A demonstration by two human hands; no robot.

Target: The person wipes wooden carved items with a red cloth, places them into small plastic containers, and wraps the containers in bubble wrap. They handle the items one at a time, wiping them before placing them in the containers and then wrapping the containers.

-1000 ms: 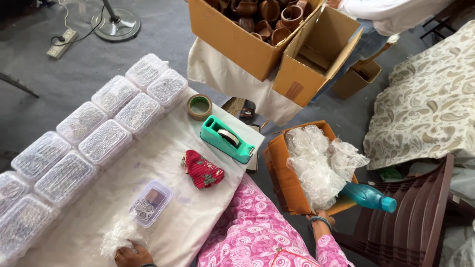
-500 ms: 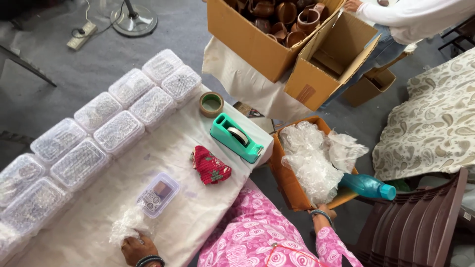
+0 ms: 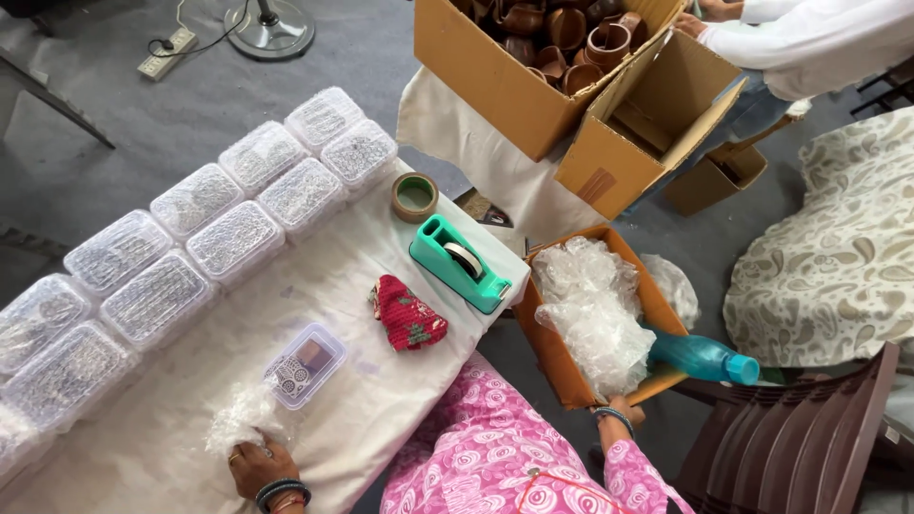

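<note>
My left hand (image 3: 259,468) rests on the white cloth-covered table (image 3: 190,381), closed on a crumpled piece of clear bubble wrap (image 3: 240,424). Just beyond it lies a small clear lidded box (image 3: 307,364) with dark items inside. My right hand (image 3: 624,413) reaches down to the near corner of an orange cardboard box (image 3: 552,347) filled with clear plastic wrap (image 3: 595,309); its fingers are hidden at the box edge. A red patterned pouch (image 3: 407,314), a teal tape dispenser (image 3: 459,263) and a roll of brown tape (image 3: 415,197) lie on the table.
Several clear lidded containers (image 3: 195,238) line the table's far side. A blue bottle (image 3: 703,358) lies beside the orange box. Cardboard boxes (image 3: 495,71) of brown clay cups stand beyond, with another person's sleeve (image 3: 809,38) over them. A brown plastic chair (image 3: 809,428) is at right.
My left hand has come further onto the table with the bubble wrap, closer to the small clear box. My right hand stays at the orange box.
</note>
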